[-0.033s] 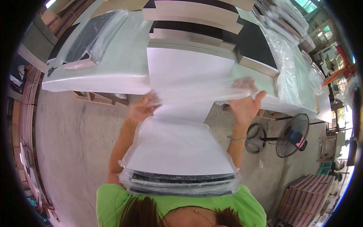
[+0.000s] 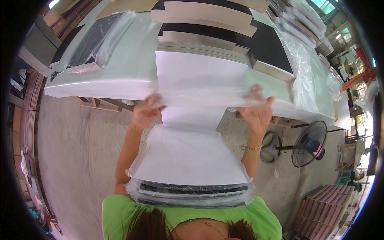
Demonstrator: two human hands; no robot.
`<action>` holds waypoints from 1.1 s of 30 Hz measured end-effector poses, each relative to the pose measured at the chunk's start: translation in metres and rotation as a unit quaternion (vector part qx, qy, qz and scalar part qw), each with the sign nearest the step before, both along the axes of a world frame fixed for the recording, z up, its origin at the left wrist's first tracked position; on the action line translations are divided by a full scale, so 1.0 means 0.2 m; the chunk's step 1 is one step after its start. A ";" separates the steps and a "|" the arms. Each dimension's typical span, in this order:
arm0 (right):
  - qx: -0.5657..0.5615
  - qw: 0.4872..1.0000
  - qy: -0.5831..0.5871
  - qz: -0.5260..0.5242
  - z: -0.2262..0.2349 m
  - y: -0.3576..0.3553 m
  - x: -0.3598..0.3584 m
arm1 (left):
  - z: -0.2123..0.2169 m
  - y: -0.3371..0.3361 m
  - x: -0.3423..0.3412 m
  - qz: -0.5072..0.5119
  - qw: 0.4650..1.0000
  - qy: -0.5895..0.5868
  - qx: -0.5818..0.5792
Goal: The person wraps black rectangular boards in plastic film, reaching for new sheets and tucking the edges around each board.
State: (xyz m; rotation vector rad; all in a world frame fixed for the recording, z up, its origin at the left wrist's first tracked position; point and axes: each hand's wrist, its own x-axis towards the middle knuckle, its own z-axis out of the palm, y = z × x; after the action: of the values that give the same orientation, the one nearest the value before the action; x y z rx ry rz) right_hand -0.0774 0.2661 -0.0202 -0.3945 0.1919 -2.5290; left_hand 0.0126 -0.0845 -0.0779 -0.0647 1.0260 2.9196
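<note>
White boards or sheets [image 2: 200,76] run from the table edge toward me, with clear plastic film [image 2: 202,97] stretched across them. My left hand [image 2: 147,112] has its fingers closed on the film's left edge. On the opposite side is my right hand [image 2: 256,114], its thumb standing apart and its fingers blurred, partly behind the film. Nearest my body, a white-topped stack [image 2: 192,160] with dark layers sits inside a clear plastic bag [image 2: 150,140]. What supports this stack is hidden.
Black-topped board stacks [image 2: 204,34] stand at the back of the pale-covered table [image 2: 108,86], with another black stack [image 2: 272,50] on the right. A film-wrapped black stack [image 2: 86,44] and scissors [image 2: 55,75] lie left. A fan [image 2: 310,144] stands on the floor at right.
My right hand has shifted slightly left, and its thumb has come inward. My left hand has moved a little left. The film between them has moved slightly; the bagged stack stays put.
</note>
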 end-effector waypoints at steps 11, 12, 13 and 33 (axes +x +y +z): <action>0.537 0.670 0.225 -0.460 0.15 -0.18 -0.17 | 0.56 0.10 -0.29 0.321 0.659 0.129 -0.668; 0.565 0.614 0.247 -0.493 0.16 -0.19 -0.19 | 0.59 0.11 -0.29 0.299 0.647 0.095 -0.695; 0.591 0.554 0.267 -0.523 0.17 -0.21 -0.19 | 0.57 0.11 -0.29 0.307 0.618 0.097 -0.718; 0.251 0.958 0.006 -0.142 0.11 0.00 0.08 | 0.54 0.00 0.04 -0.015 0.992 0.036 -0.118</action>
State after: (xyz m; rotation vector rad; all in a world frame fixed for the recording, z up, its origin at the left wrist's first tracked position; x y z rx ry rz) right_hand -0.0610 0.2670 0.0019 -0.1870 0.9305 -2.6255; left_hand 0.0208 -0.0853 0.0307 0.0468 1.3668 2.7777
